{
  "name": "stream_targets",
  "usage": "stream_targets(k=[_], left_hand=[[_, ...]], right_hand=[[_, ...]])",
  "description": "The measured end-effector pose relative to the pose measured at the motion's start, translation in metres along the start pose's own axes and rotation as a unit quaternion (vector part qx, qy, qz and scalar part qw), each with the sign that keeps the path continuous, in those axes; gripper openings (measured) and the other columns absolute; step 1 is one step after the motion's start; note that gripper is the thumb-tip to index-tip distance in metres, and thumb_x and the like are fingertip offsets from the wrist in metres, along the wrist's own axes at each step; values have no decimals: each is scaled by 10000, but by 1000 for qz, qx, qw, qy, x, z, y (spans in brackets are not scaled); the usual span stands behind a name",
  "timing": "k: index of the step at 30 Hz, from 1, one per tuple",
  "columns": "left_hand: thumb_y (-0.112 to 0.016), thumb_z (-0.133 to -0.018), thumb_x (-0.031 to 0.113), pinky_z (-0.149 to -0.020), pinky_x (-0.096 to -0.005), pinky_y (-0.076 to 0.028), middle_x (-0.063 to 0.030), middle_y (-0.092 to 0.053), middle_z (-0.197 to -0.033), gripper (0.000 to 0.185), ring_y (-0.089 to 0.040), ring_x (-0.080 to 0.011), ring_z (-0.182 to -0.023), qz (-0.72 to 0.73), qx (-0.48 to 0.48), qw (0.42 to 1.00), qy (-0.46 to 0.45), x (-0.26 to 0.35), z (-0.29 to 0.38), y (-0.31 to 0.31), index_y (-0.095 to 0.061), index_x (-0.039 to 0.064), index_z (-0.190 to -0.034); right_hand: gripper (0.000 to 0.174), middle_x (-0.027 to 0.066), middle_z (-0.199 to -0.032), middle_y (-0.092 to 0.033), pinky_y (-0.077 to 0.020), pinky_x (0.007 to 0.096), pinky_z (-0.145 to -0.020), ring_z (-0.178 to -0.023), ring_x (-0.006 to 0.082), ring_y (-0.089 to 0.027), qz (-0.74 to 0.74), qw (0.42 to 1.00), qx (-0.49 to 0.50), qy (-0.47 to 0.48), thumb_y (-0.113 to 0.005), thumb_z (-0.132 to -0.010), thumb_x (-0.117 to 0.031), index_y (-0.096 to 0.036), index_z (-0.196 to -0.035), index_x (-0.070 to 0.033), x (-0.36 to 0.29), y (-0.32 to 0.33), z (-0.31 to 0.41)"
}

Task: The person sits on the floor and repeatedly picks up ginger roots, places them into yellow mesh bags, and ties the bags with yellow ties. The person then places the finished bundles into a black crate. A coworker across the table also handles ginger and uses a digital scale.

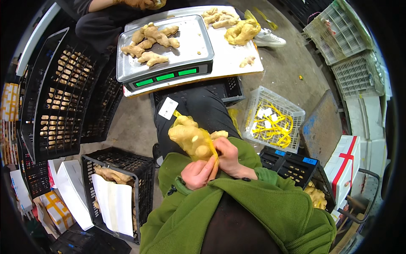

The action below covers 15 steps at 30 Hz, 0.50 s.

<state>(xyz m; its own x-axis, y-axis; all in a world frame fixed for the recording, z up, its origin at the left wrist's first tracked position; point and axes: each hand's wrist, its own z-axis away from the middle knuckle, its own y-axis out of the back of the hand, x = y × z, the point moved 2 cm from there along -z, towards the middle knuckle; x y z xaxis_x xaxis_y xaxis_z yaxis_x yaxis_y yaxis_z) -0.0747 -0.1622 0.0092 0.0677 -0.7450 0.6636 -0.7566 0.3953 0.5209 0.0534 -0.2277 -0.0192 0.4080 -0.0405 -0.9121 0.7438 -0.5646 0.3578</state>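
Observation:
A yellow mesh bag of ginger point(190, 138) lies over my lap, with a white printed tag point(168, 108) at its far end. My left hand point(198, 173) pinches the bag's near end. My right hand point(229, 155) grips the netting just to the right, close beside a bare ginger knob point(219, 134). Beyond my knees, loose ginger roots point(152, 39) rest on the metal pan of a digital scale point(193, 38). Right of the scale, a filled yellow mesh bag point(242, 31) and more loose ginger point(220, 17) lie on a white board point(234, 63).
A clear plastic basket point(276, 108) holds yellow net strips with white tags. Black crates of ginger point(139, 171) stand at the left, and another crate point(330, 187) at the right. Across the board, a co-worker's gloved hand point(139, 3) and a white shoe point(269, 38) show.

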Motion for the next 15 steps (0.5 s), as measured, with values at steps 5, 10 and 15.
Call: stream_targets(k=[5, 10, 15], left_hand=[[-793, -666, 23, -472, -290, -401, -18, -578, -671, 343, -542, -178, -530, -35, 58, 997, -28, -7, -11, -9, -741, 70, -1002], [-771, -708, -38, -583, -309, -500, -86, -626, -770, 266, -622, -233, -639, 45, 27, 989, 139, -6, 0, -8, -729, 49, -956], [-727, -781, -20, -586, -328, -503, -115, -618, -806, 205, -628, -269, -651, -26, 47, 983, 175, -10, -10, -10, -683, 36, -974]], right_hand=[[234, 116, -859, -536, -473, 365, -690, -812, 282, -573, 43, 997, -57, 10, -741, -722, -46, -568, -876, -13, 1, 5, -20], [121, 118, -918, -677, -533, 342, -727, -838, 244, -668, 63, 989, -132, -19, -687, -821, -120, -683, -920, -50, 41, 77, -87], [500, 165, -1160, -595, -487, 420, -876, -1022, 369, -587, 406, 911, 55, 46, -525, -747, 94, -582, -1209, -89, 150, 138, -201]])
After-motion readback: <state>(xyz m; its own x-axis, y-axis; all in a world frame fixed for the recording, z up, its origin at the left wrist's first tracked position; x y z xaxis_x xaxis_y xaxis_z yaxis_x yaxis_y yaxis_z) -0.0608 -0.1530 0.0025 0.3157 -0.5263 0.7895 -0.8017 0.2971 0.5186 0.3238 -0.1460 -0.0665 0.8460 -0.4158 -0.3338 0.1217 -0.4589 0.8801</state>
